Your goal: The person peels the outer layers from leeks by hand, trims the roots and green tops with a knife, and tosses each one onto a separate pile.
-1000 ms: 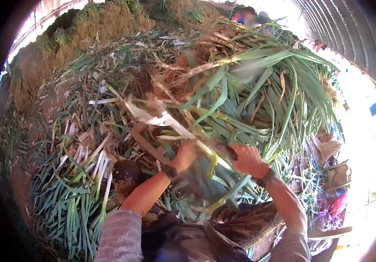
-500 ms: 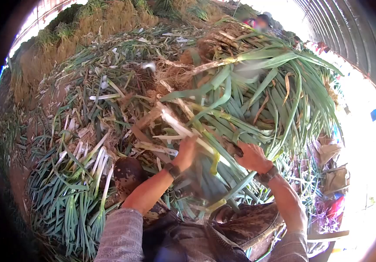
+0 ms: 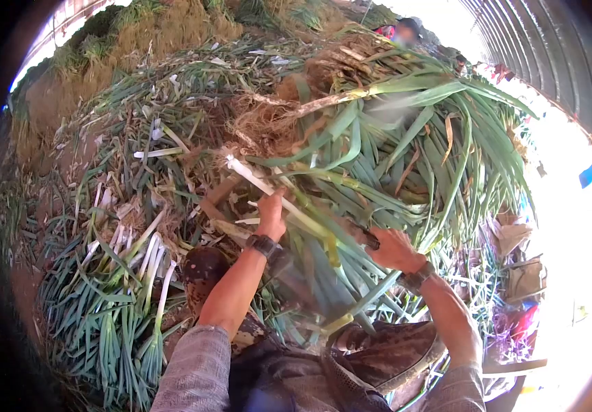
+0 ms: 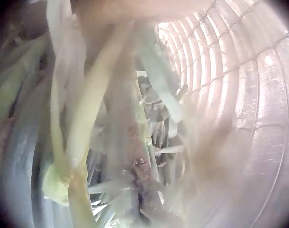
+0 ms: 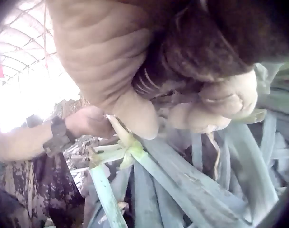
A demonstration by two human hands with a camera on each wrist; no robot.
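In the head view, my left hand [image 3: 272, 214] grips the pale shaft of a leek [image 3: 249, 175] whose root end points up and left. The leek's green leaves run down and right, towards my right hand [image 3: 395, 248]. My right hand curls round a dark handle [image 3: 366, 237] of a tool whose working end is blurred. In the right wrist view, the dark handle [image 5: 182, 66] sits in the fist, with the thumb beside a yellow-green leek joint [image 5: 128, 145]. Blurred leek stems [image 4: 92, 104] cross the left wrist view.
A large heap of leeks [image 3: 474, 158] lies at the right. Cleaned leeks [image 3: 120, 302] with white shafts are bunched at the left. Trimmings [image 3: 172, 103] cover the ground beyond. Another person [image 3: 406, 33] is far back, beside the curved wall [image 3: 543, 55].
My left hand has moved up and left along the shaft. Loose outer layers that hung at the leek's root end are gone, leaving smooth white stem. My right hand has shifted only slightly.
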